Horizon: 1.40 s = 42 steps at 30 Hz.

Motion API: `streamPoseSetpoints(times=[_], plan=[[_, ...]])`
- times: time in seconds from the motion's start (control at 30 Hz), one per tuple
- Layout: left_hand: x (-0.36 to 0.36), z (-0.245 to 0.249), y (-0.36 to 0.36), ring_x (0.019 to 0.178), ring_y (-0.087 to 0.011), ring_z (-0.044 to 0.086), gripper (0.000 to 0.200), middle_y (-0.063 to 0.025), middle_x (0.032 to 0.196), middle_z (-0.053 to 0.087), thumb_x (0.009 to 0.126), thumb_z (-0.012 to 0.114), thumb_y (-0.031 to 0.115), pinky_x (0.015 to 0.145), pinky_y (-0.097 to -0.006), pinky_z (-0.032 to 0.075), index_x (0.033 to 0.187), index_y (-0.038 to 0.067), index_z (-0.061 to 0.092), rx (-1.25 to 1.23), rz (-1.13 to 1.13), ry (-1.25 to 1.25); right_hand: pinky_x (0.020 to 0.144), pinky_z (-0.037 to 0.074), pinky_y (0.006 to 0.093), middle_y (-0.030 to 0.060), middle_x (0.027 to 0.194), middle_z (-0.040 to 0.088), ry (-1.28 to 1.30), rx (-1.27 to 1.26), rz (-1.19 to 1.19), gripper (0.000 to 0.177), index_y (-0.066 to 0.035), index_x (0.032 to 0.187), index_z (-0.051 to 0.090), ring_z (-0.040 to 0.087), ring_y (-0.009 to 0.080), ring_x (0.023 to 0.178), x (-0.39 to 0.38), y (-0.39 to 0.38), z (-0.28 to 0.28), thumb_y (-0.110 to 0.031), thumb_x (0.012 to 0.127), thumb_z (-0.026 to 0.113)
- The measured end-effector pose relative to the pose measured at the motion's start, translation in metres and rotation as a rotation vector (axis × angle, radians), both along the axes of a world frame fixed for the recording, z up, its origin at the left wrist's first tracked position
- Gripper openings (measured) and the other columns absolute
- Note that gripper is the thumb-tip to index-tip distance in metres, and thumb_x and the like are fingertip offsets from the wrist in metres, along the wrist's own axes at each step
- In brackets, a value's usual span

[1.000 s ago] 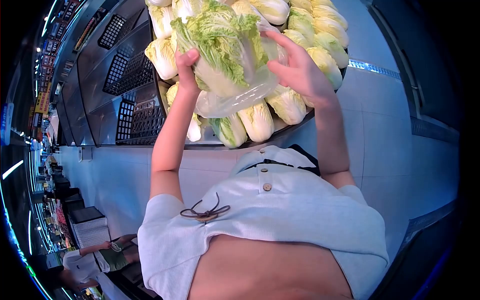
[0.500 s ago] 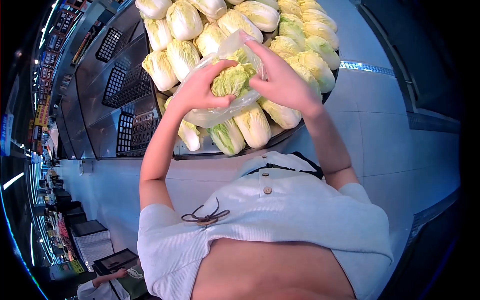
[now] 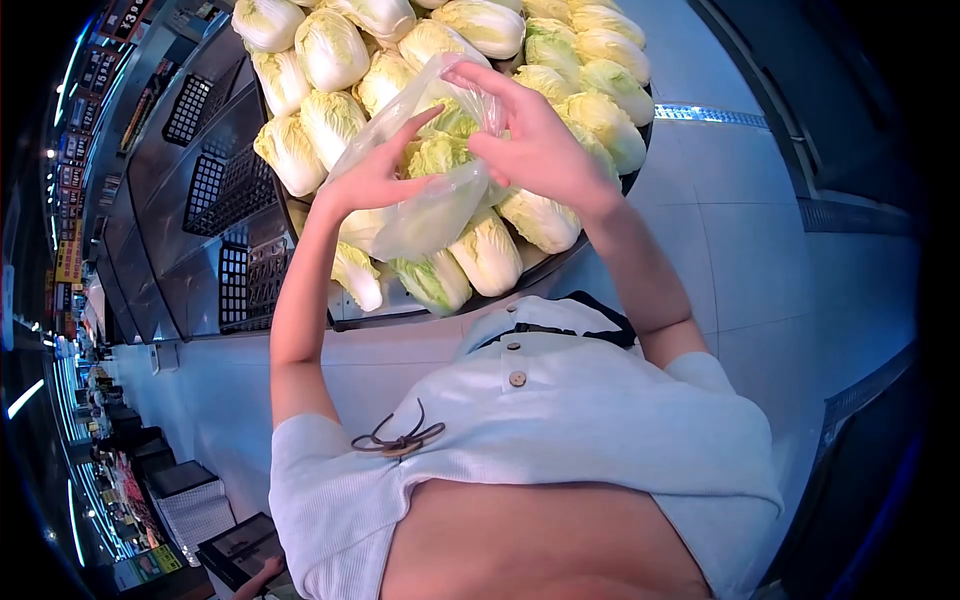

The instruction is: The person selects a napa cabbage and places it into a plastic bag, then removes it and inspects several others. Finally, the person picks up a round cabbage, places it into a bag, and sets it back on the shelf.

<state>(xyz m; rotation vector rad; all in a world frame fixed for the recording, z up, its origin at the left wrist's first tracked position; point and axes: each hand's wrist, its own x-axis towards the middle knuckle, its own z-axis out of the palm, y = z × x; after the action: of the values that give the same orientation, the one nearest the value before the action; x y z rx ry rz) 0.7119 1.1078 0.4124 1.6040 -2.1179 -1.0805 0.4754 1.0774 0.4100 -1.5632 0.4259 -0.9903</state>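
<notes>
A clear plastic bag [image 3: 432, 222] is spread over a napa cabbage [image 3: 440, 155], whose leafy yellow-green top shows between my hands. My left hand [image 3: 375, 178] is at the bag's left side, thumb and fingers stretched apart around the leafy top. From the right, my right hand [image 3: 535, 135] holds the bag's edge, with plastic bunched between its thumb and fingers. Part of the cabbage is hidden by the bag and the hands. More napa cabbages [image 3: 332, 50] lie piled on the dark-rimmed display stand [image 3: 400, 318] around and beneath the bag.
Black plastic crates [image 3: 235, 185] stand on metal shelving left of the cabbages. Pale floor tiles [image 3: 750, 240] stretch along the right. At lower left, another person's arm [image 3: 262, 578] shows near a dark tray [image 3: 240, 548], with stacked white goods [image 3: 195, 510] behind.
My left hand has loosened from the cabbage, its fingers now straighter and wider apart. The bag covers more of the cabbage's near side. The whole view has shifted slightly.
</notes>
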Motion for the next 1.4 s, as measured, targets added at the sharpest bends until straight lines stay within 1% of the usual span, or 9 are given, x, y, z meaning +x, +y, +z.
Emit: streamPoseSetpoints(times=[0.13,0.23,0.4,0.67,0.83,1.0,1.17,1.27,1.4], plan=[[0.007,0.011,0.016,0.118,-0.0235,0.052,0.073,-0.016,0.136,0.049,0.088,0.068,0.036,0.086,-0.0328,0.049,0.147,0.009,0.034,-0.347,0.134,-0.216,0.047,0.043,0.0213,0.0116,0.136,0.053,-0.087,0.143,-0.035,0.059,0.0,0.141,0.041,0.052,0.0053,0.056,-0.002,-0.001,0.0,0.006,0.083,0.047],[0.031,0.04,0.036,0.117,-0.0232,0.053,0.063,-0.0165,0.128,0.055,0.086,0.07,0.036,0.09,-0.0338,0.047,0.136,0.004,0.049,-0.059,0.204,-0.175,0.044,0.042,0.0202,0.0126,0.137,0.051,-0.102,0.167,-0.018,0.057,0.0,0.139,0.043,0.053,0.0049,0.058,-0.003,-0.002,0.002,0.009,0.084,0.044],[0.035,0.069,0.086,0.077,-0.0247,0.064,0.023,-0.0106,0.083,0.069,0.077,0.076,0.013,0.094,-0.0374,0.045,0.096,0.001,0.071,-0.12,0.104,-0.364,0.043,0.045,0.0219,0.0138,0.131,0.057,-0.177,0.12,-0.069,0.049,0.003,0.132,0.05,0.054,0.0073,0.054,0.009,-0.016,-0.002,0.008,0.084,0.043],[0.078,0.085,0.121,0.083,-0.0157,0.062,0.007,-0.0055,0.086,0.068,0.087,0.067,0.007,0.106,-0.0408,0.036,0.088,0.001,0.07,-0.955,0.323,-0.426,0.043,0.045,0.0213,0.0076,0.093,0.07,-0.276,0.035,-0.191,0.028,0.002,0.097,0.069,0.056,0.0065,0.053,0.012,-0.042,0.022,0.004,0.083,0.044],[0.085,0.027,0.11,0.106,-0.0198,0.056,0.016,-0.008,0.107,0.06,0.096,0.059,0.014,0.098,-0.0312,0.04,0.102,0.001,0.064,-0.901,0.66,0.023,0.047,0.046,0.0222,0.003,0.076,0.068,-0.222,-0.015,-0.197,0.027,-0.001,0.081,0.071,0.056,0.0055,0.057,0.026,-0.036,0.017,0.004,0.083,0.045],[0.07,-0.014,0.12,0.108,-0.0214,0.062,0.032,-0.009,0.114,0.062,0.1,0.047,0.03,0.092,-0.0368,0.052,0.121,0.005,0.049,-0.106,0.836,1.032,0.055,0.046,0.0262,0.0047,0.072,0.065,-0.266,-0.184,-0.143,0.022,-0.002,0.076,0.07,0.058,0.0111,0.06,0.044,-0.001,0.008,0.004,0.08,0.049],[0.04,-0.024,0.103,0.077,-0.0089,0.053,0.021,0.0004,0.081,0.052,0.1,0.047,0.024,0.072,-0.0245,0.045,0.086,0.008,0.052,-0.569,0.86,0.808,0.054,0.042,0.0299,0.0068,0.072,0.062,-0.217,-0.313,-0.063,0.022,-0.004,0.072,0.069,0.057,0.0162,0.061,0.05,0.026,0.001,0.005,0.078,0.05],[0.016,-0.032,0.077,0.072,-0.0028,0.044,0.017,0.005,0.079,0.047,0.1,0.05,0.023,0.065,-0.019,0.038,0.089,0.01,0.051,-0.62,0.978,0.972,0.057,0.044,0.0295,0.0085,0.079,0.063,-0.16,-0.331,-0.047,0.022,-0.008,0.102,0.063,0.056,0.019,0.062,0.039,0.03,0.004,-0.008,0.08,0.061],[-0.011,-0.032,0.062,0.063,0.0,0.039,0.017,0.0071,0.075,0.046,0.1,0.051,0.024,0.053,-0.0157,0.03,0.089,0.012,0.049,-0.671,0.933,0.998,0.067,0.051,0.0341,0.0146,0.091,0.066,0.077,-0.469,-0.116,0.079,-0.014,0.139,0.036,0.065,0.0241,0.073,0.036,0.041,-0.013,-0.023,0.074,0.079]])
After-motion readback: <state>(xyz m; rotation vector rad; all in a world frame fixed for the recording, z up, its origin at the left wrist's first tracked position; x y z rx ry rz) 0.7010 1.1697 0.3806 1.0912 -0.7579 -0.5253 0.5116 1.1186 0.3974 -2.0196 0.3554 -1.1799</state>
